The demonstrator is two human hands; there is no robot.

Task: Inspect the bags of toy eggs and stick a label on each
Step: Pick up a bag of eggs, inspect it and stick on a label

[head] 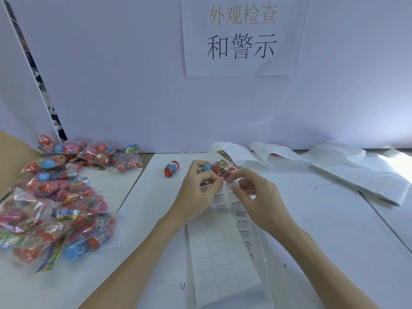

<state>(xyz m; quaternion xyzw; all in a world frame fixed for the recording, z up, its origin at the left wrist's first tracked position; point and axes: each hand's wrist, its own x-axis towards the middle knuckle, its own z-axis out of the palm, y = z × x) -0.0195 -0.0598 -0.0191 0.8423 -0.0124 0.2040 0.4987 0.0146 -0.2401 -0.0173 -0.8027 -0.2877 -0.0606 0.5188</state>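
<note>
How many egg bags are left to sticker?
Done: many squares on the label sheet are already peeled off. In hand: both hands, left hand and right hand, work at one bag over the sheet. Left: possibly the big pile; labels there can't be seen.

bags (53,204): clear glossy crinkled plastic | label sheet (223,255): smooth matt white paper | table (312,219): matt white paper cover

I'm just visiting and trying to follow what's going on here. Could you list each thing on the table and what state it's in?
Left hand: pinching the label sheet's top edge.
Right hand: fingers curled at a label on the sheet.
Label sheet: mostly peeled, warning labels left along its right side.
Bag of toy eggs: sealed, lying behind the hands.
Pile of bags: heaped at left.
Loose egg: lying alone, unbagged.
</note>
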